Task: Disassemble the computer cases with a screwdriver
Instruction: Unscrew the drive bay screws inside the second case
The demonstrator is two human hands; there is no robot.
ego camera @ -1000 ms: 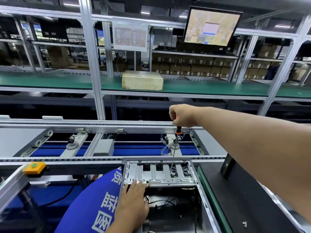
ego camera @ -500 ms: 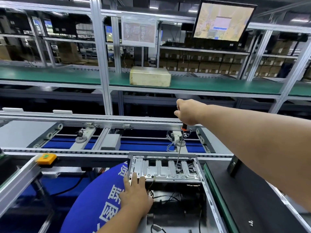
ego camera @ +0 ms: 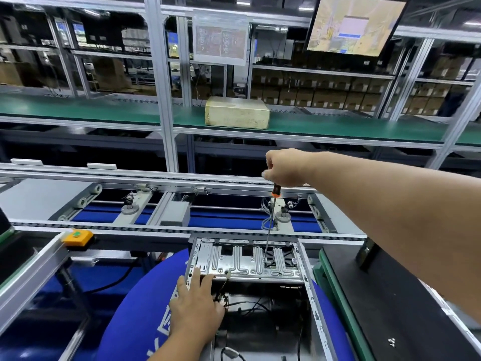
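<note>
Right hand (ego camera: 285,166) held screwdriver (ego camera: 270,222) by handle, fingers curled round it. Long shaft stood almost straight up, tip down on metal plate (ego camera: 247,261) inside computer case (ego camera: 309,287), right under hand. Left hand (ego camera: 195,306) lay flat on plate's near edge, fingers straight.

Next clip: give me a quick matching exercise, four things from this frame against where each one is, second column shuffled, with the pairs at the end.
Things:
1. screwdriver
2. left hand
3. cardboard box
4. monitor

Places:
A. on the green shelf
B. mounted high at upper right
C. gripped by the right hand, tip down on the metal bracket
D. resting on the bracket's near left edge, inside the computer case

Pairs: 1-C, 2-D, 3-A, 4-B
</note>
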